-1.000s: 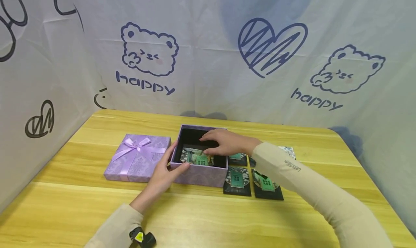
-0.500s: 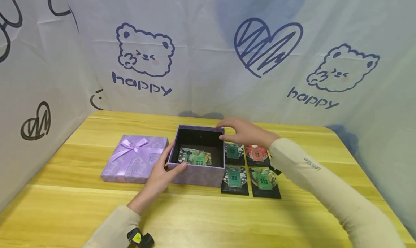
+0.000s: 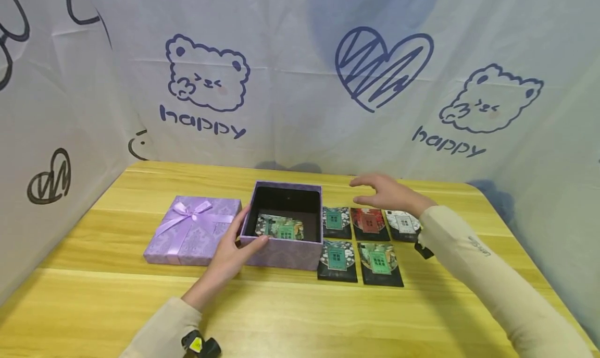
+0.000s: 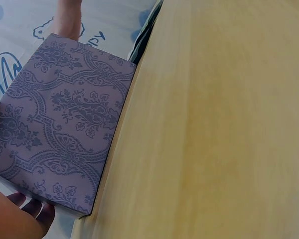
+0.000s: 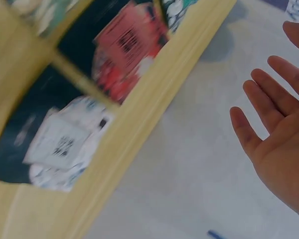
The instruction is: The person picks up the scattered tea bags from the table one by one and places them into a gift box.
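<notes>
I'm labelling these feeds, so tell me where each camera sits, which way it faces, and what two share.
Head: on the head, facing forward and down at the ribboned lid, purple box and packets; left hand, right hand and sleeves show.
Left wrist: on that wrist, facing the box's patterned side and the table; part of the left hand and a forearm show.
Right wrist: on that wrist, facing packets and the cloth backdrop; the right hand shows.
Head and right wrist share the red packet and white packet.
</notes>
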`<state>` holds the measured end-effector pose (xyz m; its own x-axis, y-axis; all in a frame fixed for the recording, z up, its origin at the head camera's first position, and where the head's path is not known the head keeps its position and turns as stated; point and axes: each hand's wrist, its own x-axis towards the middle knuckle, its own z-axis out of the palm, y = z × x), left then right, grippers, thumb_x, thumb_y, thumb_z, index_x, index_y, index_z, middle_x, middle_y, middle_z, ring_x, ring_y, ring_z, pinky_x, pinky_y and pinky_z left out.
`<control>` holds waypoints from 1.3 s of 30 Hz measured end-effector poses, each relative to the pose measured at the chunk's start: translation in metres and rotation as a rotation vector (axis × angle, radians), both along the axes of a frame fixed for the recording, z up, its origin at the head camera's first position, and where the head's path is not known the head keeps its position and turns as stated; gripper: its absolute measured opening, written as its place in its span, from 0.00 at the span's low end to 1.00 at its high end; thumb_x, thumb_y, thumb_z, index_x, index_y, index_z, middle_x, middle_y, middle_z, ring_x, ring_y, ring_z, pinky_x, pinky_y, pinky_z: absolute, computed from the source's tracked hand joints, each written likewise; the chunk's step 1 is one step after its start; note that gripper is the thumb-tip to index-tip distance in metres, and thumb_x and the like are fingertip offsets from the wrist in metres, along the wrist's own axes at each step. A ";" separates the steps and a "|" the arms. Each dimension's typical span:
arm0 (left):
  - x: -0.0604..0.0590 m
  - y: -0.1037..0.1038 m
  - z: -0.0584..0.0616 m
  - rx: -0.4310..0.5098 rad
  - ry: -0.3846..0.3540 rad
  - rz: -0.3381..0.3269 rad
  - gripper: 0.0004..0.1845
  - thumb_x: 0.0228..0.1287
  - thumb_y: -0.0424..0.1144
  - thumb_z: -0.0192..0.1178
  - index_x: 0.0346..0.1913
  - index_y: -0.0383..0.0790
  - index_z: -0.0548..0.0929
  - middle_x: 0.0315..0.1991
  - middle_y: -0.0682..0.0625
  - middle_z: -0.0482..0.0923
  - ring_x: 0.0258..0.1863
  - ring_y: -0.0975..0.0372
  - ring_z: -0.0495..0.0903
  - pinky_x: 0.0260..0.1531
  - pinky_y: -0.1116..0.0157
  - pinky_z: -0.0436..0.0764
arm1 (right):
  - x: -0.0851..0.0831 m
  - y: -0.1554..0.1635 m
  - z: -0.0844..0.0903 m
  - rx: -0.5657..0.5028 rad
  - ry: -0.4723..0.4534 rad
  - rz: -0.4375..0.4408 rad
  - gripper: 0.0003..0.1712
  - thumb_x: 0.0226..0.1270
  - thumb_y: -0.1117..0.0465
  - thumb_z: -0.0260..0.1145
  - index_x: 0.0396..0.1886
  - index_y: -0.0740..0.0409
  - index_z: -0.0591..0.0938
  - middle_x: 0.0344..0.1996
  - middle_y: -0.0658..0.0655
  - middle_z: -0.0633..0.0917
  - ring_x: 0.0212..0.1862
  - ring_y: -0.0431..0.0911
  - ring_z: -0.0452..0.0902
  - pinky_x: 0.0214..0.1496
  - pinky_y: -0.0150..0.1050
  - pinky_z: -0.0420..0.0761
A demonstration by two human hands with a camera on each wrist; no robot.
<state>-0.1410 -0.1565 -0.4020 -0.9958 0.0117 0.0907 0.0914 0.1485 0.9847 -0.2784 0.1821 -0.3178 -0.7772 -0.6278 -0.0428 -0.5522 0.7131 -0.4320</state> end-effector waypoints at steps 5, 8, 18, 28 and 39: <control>0.000 0.000 0.000 0.003 0.003 -0.001 0.44 0.60 0.35 0.66 0.76 0.49 0.54 0.69 0.37 0.61 0.60 0.44 0.69 0.59 0.51 0.69 | -0.002 0.022 -0.009 0.017 -0.031 -0.067 0.30 0.70 0.54 0.62 0.67 0.63 0.71 0.66 0.66 0.69 0.68 0.63 0.60 0.65 0.62 0.61; -0.001 0.000 -0.001 0.003 0.002 -0.002 0.44 0.60 0.35 0.66 0.76 0.49 0.54 0.69 0.37 0.61 0.59 0.44 0.69 0.59 0.51 0.69 | -0.002 0.034 -0.015 0.025 -0.040 -0.099 0.31 0.70 0.53 0.61 0.68 0.63 0.70 0.66 0.67 0.69 0.67 0.64 0.60 0.64 0.63 0.62; -0.001 0.000 -0.002 0.006 0.006 0.004 0.44 0.60 0.34 0.66 0.76 0.50 0.55 0.69 0.37 0.62 0.57 0.44 0.72 0.58 0.51 0.70 | 0.003 0.067 -0.035 0.063 -0.080 -0.156 0.32 0.71 0.52 0.61 0.68 0.66 0.69 0.65 0.71 0.68 0.65 0.68 0.61 0.61 0.65 0.64; -0.001 0.000 -0.003 0.001 0.006 0.007 0.44 0.60 0.35 0.66 0.76 0.50 0.55 0.69 0.37 0.62 0.58 0.44 0.71 0.59 0.50 0.69 | 0.007 0.101 -0.051 0.061 -0.155 -0.214 0.41 0.61 0.50 0.70 0.68 0.67 0.68 0.65 0.73 0.67 0.64 0.70 0.60 0.60 0.67 0.65; 0.000 0.001 -0.001 -0.001 0.013 0.007 0.43 0.61 0.36 0.65 0.76 0.50 0.55 0.69 0.37 0.61 0.59 0.44 0.70 0.61 0.48 0.65 | 0.013 0.115 -0.062 0.069 -0.208 -0.253 0.54 0.47 0.52 0.80 0.70 0.67 0.65 0.66 0.77 0.62 0.65 0.74 0.53 0.62 0.70 0.57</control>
<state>-0.1414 -0.1555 -0.4033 -0.9946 0.0047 0.1036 0.1031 0.1498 0.9833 -0.2659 0.2972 -0.3801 -0.8780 -0.4063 -0.2531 -0.2590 0.8479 -0.4626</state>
